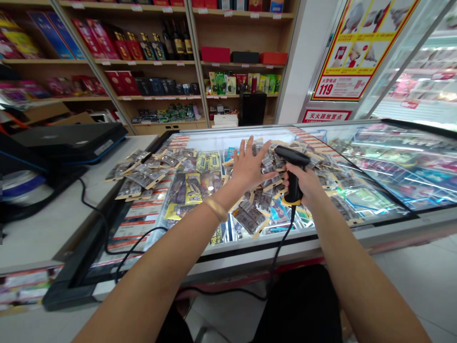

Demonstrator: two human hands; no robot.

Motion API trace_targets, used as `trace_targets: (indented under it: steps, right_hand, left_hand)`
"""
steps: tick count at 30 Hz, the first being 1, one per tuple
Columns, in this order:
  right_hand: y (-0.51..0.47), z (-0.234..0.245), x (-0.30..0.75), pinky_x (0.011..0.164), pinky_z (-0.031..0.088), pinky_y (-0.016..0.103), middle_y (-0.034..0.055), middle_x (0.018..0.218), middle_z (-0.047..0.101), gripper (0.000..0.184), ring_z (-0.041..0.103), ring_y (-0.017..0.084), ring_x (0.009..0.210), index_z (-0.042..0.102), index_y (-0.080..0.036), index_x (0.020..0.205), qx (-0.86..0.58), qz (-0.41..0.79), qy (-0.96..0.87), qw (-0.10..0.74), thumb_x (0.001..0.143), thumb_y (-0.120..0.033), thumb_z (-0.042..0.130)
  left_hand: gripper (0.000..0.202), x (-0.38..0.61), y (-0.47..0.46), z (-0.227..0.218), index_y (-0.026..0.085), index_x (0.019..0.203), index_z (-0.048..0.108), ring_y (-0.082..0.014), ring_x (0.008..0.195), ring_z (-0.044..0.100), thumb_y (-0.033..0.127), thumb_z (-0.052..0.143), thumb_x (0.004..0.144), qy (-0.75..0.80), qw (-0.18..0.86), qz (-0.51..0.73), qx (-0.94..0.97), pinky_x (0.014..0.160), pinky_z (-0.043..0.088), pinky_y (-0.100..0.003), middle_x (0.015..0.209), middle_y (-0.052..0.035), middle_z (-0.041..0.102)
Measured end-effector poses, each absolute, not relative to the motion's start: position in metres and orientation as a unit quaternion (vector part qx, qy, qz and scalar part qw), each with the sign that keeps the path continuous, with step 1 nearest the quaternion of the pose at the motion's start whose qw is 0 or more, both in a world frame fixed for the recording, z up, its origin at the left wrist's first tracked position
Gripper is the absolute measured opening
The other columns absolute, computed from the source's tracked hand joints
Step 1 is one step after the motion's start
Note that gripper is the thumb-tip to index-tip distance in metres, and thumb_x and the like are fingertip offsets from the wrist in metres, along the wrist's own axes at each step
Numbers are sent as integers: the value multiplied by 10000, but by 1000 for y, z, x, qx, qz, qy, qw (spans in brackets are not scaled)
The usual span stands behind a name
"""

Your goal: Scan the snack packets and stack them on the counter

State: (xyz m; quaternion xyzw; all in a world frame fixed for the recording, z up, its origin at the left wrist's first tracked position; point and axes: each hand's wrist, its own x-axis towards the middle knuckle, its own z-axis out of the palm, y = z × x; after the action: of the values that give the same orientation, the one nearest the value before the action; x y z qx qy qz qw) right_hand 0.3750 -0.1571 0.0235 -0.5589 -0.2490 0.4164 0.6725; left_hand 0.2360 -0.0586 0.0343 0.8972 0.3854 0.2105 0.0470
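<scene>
My left hand (250, 166) is spread, fingers apart, over a heap of small dark packets (250, 216) on the glass top of a chest freezer (246, 245). Nothing is in it, and whether its fingertips touch the packets I cannot tell. In my right hand (303, 183) is a black barcode scanner (293, 188) with a yellow base, gripped round its handle. The scanner's head points left, towards my left hand, above the packets. Its black cable (282, 243) drops over the freezer's front edge. A second pile of packets (143, 174) lies at the left end.
A counter (82, 200) with a dark flat device (71, 140) adjoins the freezer at the left. Another cable (105, 228) loops across its edge. Wooden shelves (150, 62) with bottles and boxes stand behind. Yellow packages (193, 188) show through the glass.
</scene>
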Motion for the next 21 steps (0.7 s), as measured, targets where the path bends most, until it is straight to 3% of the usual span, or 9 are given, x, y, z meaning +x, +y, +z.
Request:
trace_targets:
  steps: [14,21]
  right_hand:
    - [-157,21,372,397,432,213,-50,554,565,286,504,93,433,640,-185,787,-560,415,-261,668,700,-367,843]
    - [-160,23,370,391,420,206,-46,539,564,322,499,93,438,632,-186,764,-560,409,-262,671,664,-378,870]
  left_hand:
    - [1075,229,-60,25,373,1648,252,-466,1601,109,572,826,761,382,34,217,898,1250,183,-694,1748,-143,163]
    - [1026,216,-63,28,345,1653,246,-460,1601,122,632,755,809,385,48,228,893,1252,188,-680,1745,-168,154]
